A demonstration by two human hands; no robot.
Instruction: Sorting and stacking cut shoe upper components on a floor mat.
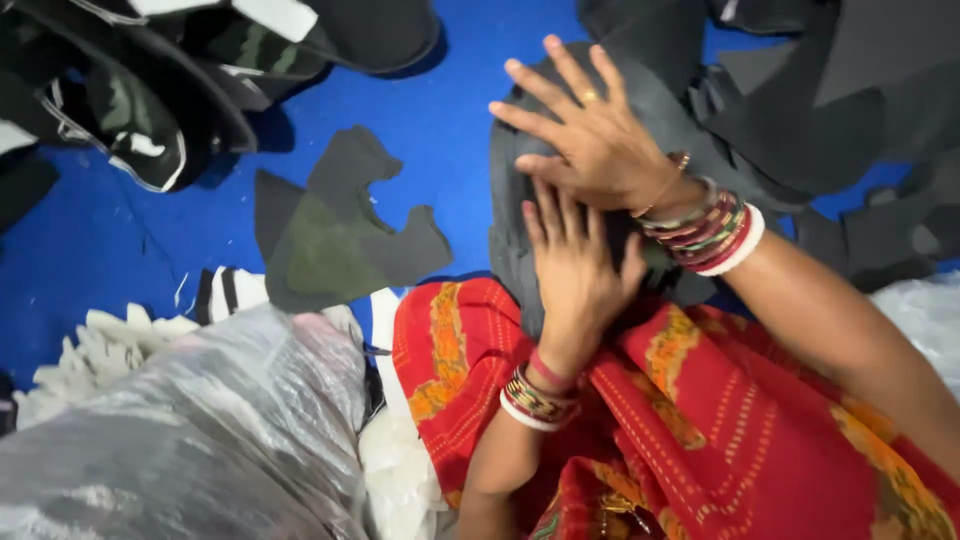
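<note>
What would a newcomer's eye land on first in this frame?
Centre frame, the right hand lies over the left hand, both pressing flat on a dark grey cut piece on the blue floor. Below them spreads bright red patterned cloth; crumpled clear plastic fills the lower left.

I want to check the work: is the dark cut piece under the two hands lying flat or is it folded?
Flat, as far as visible: the dark piece lies spread over the knee, both hands pressing it; hidden parts, cannot tell.

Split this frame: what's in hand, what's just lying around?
In hand:
- left hand and right hand, both flat on the dark grey cut fabric piece

Lying about:
- dark grey and olive cut piece on the blue floor sheet
- clear plastic bag
- black shoe uppers pile
</note>
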